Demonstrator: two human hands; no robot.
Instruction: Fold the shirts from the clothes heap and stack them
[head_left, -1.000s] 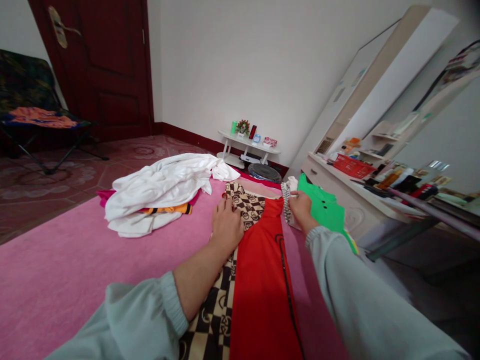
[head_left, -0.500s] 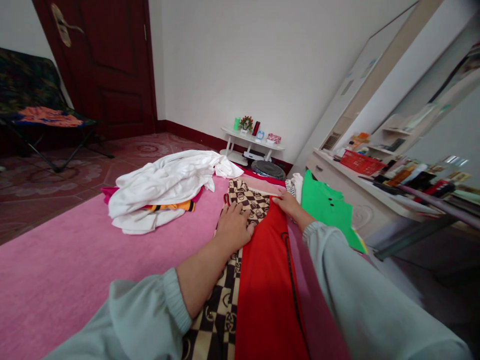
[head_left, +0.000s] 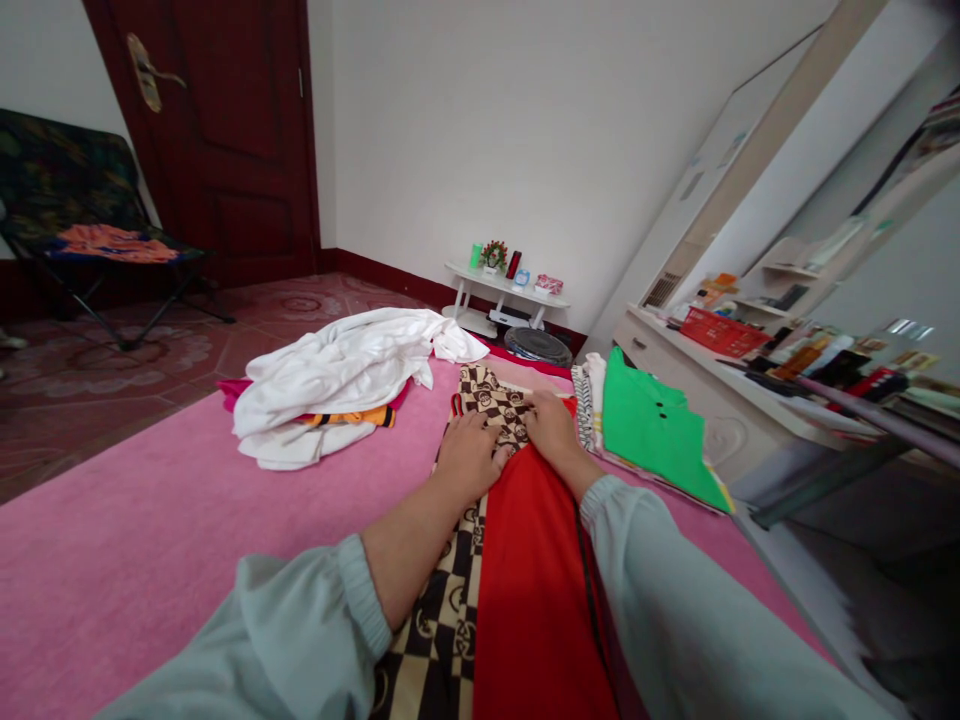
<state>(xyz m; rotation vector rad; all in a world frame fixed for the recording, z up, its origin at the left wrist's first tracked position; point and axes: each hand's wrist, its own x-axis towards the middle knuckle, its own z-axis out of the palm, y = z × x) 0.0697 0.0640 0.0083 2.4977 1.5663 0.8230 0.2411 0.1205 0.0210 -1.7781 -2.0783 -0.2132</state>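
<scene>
A long garment lies lengthwise before me, brown-and-cream checkered with a print (head_left: 450, 600) on its left and plain red (head_left: 536, 590) on its right, with a dark stripe near the right edge. My left hand (head_left: 471, 455) rests on the checkered part, palm down and fingers apart. Beside it, my right hand (head_left: 553, 428) lies over the top of the red part, its fingertips reaching onto the checkered fabric. Those fingers look stretched out, though part of them is hidden.
The garment lies on a pink cover (head_left: 225, 540). A heaped white garment (head_left: 337, 365) is to the left, over yellow-orange cloth (head_left: 356, 417). Folded green clothing (head_left: 652, 430) lies on the right, near a dresser holding a red basket (head_left: 724, 332). A camouflage folding chair (head_left: 75, 190) stands far left.
My right hand has moved left from the red part's outer top edge to near my left hand. My left hand stays on the checkered fabric. The view has shifted slightly.
</scene>
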